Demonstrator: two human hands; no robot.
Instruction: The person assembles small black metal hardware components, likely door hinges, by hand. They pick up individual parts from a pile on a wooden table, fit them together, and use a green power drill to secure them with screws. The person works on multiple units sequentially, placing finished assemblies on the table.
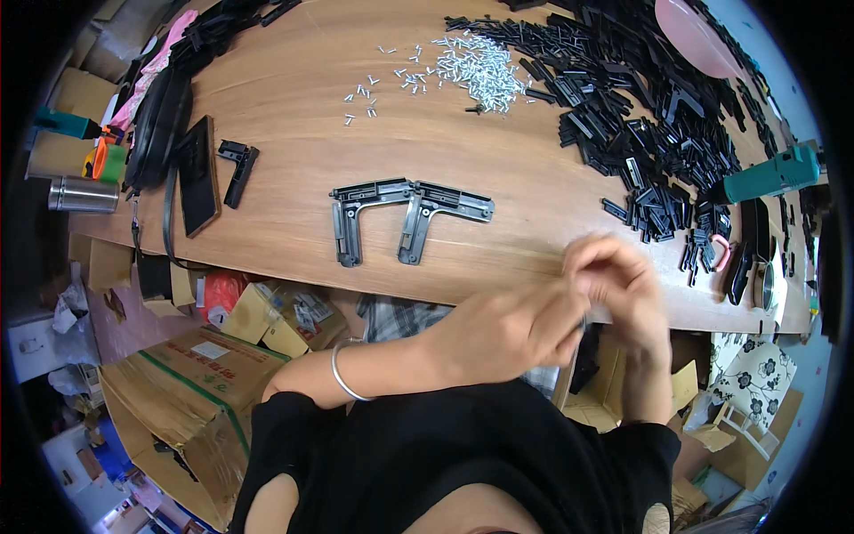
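Near the table's front edge, right of the middle, my two hands meet. My left hand [520, 327] reaches across from the left with its fingers curled closed. Against its fingertips, my right hand [621, 283] is bent in a pinch, slightly blurred. Whatever lies between the fingers is hidden or too small to name. To the left of the hands, two black L-shaped, pistol-like plastic half shells [436, 214] lie side by side on the wooden table [294, 160], their hollow sides up. Neither hand touches them.
Silvery screws [485, 73] are heaped at the back, some scattered leftward. Black plastic parts [614, 107] pile up at the right, beside a teal power screwdriver [769, 175]. At the left are a dark phone [198, 178], a small black L-shaped piece [238, 171] and a steel cup [84, 194].
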